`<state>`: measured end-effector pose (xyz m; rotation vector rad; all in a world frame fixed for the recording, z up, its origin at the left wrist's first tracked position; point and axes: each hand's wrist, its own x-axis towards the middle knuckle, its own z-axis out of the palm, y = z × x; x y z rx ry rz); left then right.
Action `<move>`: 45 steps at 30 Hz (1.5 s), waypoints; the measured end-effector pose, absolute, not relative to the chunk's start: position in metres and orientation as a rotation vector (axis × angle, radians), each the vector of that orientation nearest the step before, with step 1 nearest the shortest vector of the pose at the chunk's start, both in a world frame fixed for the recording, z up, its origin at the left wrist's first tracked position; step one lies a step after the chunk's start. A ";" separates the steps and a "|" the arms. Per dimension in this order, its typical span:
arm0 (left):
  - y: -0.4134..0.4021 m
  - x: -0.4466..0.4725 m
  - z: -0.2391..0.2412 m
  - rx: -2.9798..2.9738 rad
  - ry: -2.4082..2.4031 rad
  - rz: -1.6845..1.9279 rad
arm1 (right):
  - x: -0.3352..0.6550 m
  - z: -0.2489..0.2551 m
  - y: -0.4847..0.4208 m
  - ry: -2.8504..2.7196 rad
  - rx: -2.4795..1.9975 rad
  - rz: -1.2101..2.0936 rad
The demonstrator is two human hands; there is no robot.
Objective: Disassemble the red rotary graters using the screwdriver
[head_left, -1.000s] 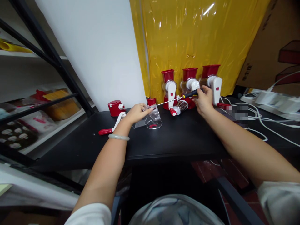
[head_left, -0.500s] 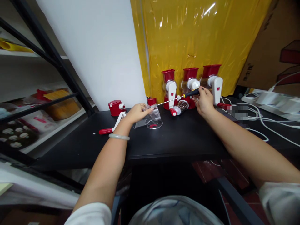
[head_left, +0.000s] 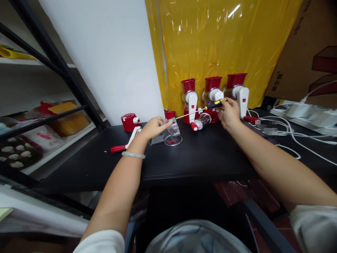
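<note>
My left hand [head_left: 156, 127] is closed on a clear plastic grater housing [head_left: 172, 130] that lies on its side on the black table, its round opening facing me. My right hand [head_left: 229, 111] grips a screwdriver [head_left: 216, 104] by its black and yellow handle, fingers at the handle's end. The long thin shaft points left, and its tip meets the housing near my left fingers; the exact contact is hidden. Below the shaft lies a grater drum [head_left: 203, 121] with a red and white end. Left of my left hand are a red part [head_left: 130, 121] and a white crank with a red handle [head_left: 118, 148].
Three red and white rotary graters [head_left: 212, 84] stand at the back against yellow wrapping [head_left: 223, 38]. White cables [head_left: 288, 128] and a power strip [head_left: 302, 110] lie at the right by a cardboard box [head_left: 292, 52]. A shelf rack [head_left: 60, 66] stands left.
The screwdriver handle has turned in my right hand, so more yellow shows on it. My right fingers have shifted slightly. My left hand and the housing stay in place.
</note>
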<state>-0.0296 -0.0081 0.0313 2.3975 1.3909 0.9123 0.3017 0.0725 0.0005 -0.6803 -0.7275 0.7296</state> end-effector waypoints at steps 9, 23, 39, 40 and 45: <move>-0.008 -0.029 0.032 2.418 1.376 0.916 | 0.300 0.001 0.068 -0.777 -0.673 0.722; -0.010 -0.028 0.032 2.409 1.385 0.934 | 0.295 0.003 0.066 -0.705 -0.706 0.706; -0.009 -0.029 0.032 2.413 1.398 0.922 | 0.294 0.004 0.061 -0.715 -0.719 0.862; -0.009 -0.029 0.032 2.415 1.394 0.930 | 0.294 0.004 0.061 -0.714 -0.720 0.864; -0.010 -0.028 0.033 2.411 1.386 0.930 | 0.295 0.002 0.060 -0.700 -0.681 0.869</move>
